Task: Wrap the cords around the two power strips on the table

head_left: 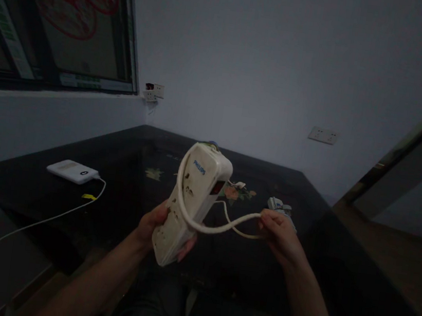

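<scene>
A white power strip [194, 192] marked PHILIPS is tilted upright above the table. My left hand [151, 223] is wrapped round its lower part, thumb on the socket face and fingers behind. The strip's white cord [221, 229] bends over its top and across the socket face, then runs right. My right hand [279, 232] is closed on that cord, out to the right of the strip. A further length of cord hangs between the right hand and the back of the strip. Just behind the right hand lies a light-coloured item [277, 204], partly hidden and hard to make out.
On the dark table [115, 233], a white power bank [73, 171] lies at left with a thin white cable [34, 225] trailing off the near edge. A yellow scrap [89, 196] is beside it. Wall sockets [323, 135] are at the right, others [153, 92] near the window.
</scene>
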Motion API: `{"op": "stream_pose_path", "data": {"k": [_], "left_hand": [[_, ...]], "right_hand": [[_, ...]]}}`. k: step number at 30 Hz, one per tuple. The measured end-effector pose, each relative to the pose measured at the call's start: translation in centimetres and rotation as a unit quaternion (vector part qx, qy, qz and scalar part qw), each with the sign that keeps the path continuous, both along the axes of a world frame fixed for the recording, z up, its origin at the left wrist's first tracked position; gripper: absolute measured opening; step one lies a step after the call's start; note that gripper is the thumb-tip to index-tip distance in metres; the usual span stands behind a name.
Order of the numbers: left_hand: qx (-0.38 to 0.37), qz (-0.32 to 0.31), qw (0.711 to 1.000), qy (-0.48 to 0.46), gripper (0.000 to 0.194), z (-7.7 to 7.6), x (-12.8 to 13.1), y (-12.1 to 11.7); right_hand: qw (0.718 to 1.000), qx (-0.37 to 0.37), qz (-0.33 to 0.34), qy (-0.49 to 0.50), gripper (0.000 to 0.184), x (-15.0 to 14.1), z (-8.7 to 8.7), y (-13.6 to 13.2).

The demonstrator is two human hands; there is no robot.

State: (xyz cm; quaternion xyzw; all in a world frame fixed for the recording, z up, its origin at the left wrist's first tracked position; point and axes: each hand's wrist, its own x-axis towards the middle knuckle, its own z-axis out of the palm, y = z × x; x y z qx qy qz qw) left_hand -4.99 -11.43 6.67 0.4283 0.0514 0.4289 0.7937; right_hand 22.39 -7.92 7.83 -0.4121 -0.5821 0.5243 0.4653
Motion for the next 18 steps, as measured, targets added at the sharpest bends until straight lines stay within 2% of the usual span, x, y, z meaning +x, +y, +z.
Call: {"op": "stream_pose_path", "data": {"k": [2,6,9,11,13,15,18], "left_hand": [[0.016,-0.036,0.997,0.06,0.051,0.2,-0.5,-0.1],[0.098,-0.001,0.973,0.207,0.048,1.6,-1.9,0.5],[0.208,-0.052,0.915,0.34,0.036,3.5,-2.5,1.4],[0.272,-0.085,0.875,0.391,0.037,4.7,-2.4,1.9],[0.306,-0.101,0.85,0.416,0.039,5.3,-2.2,2.2],[0.302,-0.094,0.854,0.413,0.037,5.3,-2.2,2.3],[0.216,-0.056,0.906,0.361,0.038,4.1,-2.5,2.2]], "right_hand": [[1.0,-0.002,0.006,-0.006,0.05,0.0,0.4,0.5],[0.998,0.002,0.037,-0.052,0.046,-0.2,1.7,1.5],[0.992,0.031,0.058,-0.11,0.041,-0.8,3.2,2.2],[0.985,0.06,0.073,-0.147,0.034,-1.4,4.2,2.6],[0.977,0.082,0.076,-0.18,0.029,-1.9,5.0,2.9],[0.972,0.097,0.066,-0.204,0.026,-2.3,5.6,3.3],[0.97,0.106,0.048,-0.216,0.027,-2.3,5.7,3.8]]}}
